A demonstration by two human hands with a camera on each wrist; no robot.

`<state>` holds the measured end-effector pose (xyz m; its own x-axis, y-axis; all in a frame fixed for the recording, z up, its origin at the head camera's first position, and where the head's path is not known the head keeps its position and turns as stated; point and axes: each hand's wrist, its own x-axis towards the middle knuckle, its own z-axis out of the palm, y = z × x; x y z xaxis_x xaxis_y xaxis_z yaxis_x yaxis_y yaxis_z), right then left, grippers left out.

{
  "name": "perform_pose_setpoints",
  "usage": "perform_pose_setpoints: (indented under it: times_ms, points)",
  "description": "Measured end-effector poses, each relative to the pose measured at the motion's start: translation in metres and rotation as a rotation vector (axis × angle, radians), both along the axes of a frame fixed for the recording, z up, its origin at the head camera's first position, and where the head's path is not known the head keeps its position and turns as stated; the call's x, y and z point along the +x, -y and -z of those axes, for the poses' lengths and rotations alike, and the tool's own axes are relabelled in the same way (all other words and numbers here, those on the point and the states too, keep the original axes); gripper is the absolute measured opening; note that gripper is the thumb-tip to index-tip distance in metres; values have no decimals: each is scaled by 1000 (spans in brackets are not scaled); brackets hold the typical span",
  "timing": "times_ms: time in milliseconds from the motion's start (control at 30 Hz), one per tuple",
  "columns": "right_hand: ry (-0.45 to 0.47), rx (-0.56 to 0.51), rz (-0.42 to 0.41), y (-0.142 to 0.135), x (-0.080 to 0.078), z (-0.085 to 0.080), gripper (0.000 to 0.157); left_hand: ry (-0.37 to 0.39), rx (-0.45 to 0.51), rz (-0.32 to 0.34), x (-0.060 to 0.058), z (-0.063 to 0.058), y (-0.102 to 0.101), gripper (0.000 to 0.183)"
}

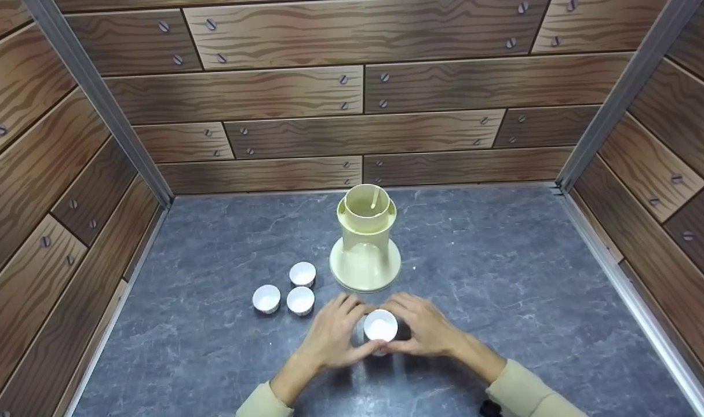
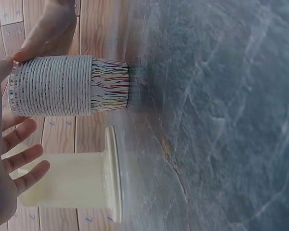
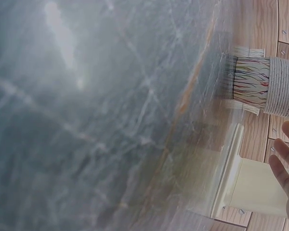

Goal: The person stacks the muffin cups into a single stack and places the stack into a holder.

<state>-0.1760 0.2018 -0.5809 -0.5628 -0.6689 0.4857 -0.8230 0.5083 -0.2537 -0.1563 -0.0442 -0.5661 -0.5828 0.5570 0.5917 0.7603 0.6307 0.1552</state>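
A tall stack of nested paper cups (image 1: 380, 325) stands upright on the table, white inside. In the left wrist view the stack (image 2: 62, 85) shows many rolled rims above a lowest cup with coloured wavy stripes. My left hand (image 1: 334, 333) holds the stack's top from the left, thumb at the near side and remaining fingers spread. From the right, my right hand (image 1: 424, 327) holds the same top, its thumb meeting the left thumb in front. In the right wrist view the stack (image 3: 253, 82) appears at the edge, its top cut off.
Behind the hands stands a pale yellow cylinder (image 1: 366, 249) with an open top and a wide round base. Three single white cups (image 1: 301, 301) sit to the left. Wood-patterned walls (image 1: 363, 92) enclose the grey table (image 1: 212, 359) at the back and sides.
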Motion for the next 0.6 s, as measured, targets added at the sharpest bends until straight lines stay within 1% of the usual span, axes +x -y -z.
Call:
perform_pose_setpoints:
  times_ms: [267,467,600]
  points:
    - [-2,11,6,-1,0,0,64,-27,-2,4,-2,3,1,54]
    - [6,11,10,0,0,-1,65,-6,-20,-2,-1,2,3,56]
    - [15,16,11,0,1,-2,66,-7,-19,-3,-1,2,3,56]
